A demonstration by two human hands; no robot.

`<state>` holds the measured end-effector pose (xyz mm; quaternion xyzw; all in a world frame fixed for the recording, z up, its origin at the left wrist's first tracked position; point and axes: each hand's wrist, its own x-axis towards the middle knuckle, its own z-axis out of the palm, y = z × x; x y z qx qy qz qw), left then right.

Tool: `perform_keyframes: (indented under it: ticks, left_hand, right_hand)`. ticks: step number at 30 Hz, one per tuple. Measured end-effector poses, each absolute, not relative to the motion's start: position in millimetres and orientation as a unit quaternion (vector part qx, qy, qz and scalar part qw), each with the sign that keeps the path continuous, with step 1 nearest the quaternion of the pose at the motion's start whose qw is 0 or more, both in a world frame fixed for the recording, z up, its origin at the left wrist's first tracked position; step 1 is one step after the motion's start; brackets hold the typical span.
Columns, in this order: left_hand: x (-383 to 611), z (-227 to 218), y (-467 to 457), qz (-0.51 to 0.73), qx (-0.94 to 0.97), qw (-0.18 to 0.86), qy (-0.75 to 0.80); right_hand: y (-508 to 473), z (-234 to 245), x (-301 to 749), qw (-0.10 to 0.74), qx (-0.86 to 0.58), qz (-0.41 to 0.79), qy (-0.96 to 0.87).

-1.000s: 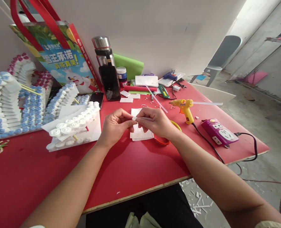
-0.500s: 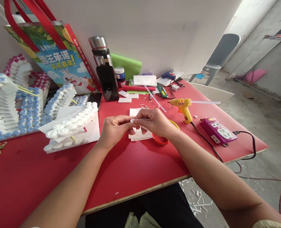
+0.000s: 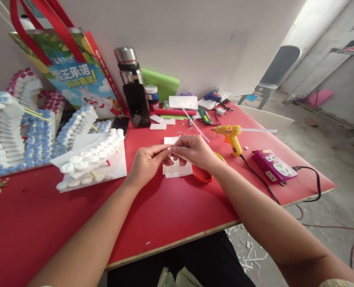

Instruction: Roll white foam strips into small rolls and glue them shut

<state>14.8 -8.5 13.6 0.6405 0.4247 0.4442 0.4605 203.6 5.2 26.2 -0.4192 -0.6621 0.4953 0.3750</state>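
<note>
I see the left hand [image 3: 147, 163] and right hand [image 3: 196, 153] pinching one white piece [image 3: 170, 148] in their fingers over paper [image 3: 177, 171]; beyond, three cards [image 3: 158, 126], one bottle [image 3: 126, 55]; rightward, one glue gun [image 3: 232, 137].

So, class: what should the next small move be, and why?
Probably roll the white piece slightly tighter: the left hand and right hand both pinch it, and the white rosettes nearby show a coiled form.
</note>
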Motion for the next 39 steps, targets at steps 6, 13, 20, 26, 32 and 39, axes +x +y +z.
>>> perform_keyframes:
  ticks: [6,13,20,26,32,39]
  left_hand:
    - [15,13,-8,0.457,0.619,0.467,0.435]
    - [16,12,-7,0.456,0.624,0.467,0.430]
    - [11,16,-6,0.443,0.644,0.456,0.426]
    - [9,15,-6,0.448,0.655,0.446,0.414]
    - [11,17,-7,0.445,0.659,0.441,0.416]
    - [12,15,-5,0.454,0.641,0.440,0.435]
  right_hand:
    - [5,21,201,0.374,-0.434,0.462,-0.677]
    - [-3,28,200,0.391,-0.425,0.411,-0.706]
    - [10,31,206,0.310,-0.348,0.773,-0.430]
    - [12,27,207,0.309,-0.322,0.805,-0.391]
    - [12,25,209,0.338,-0.323,0.779,-0.418]
    - [6,29,206,0.377,-0.399,0.641,-0.536]
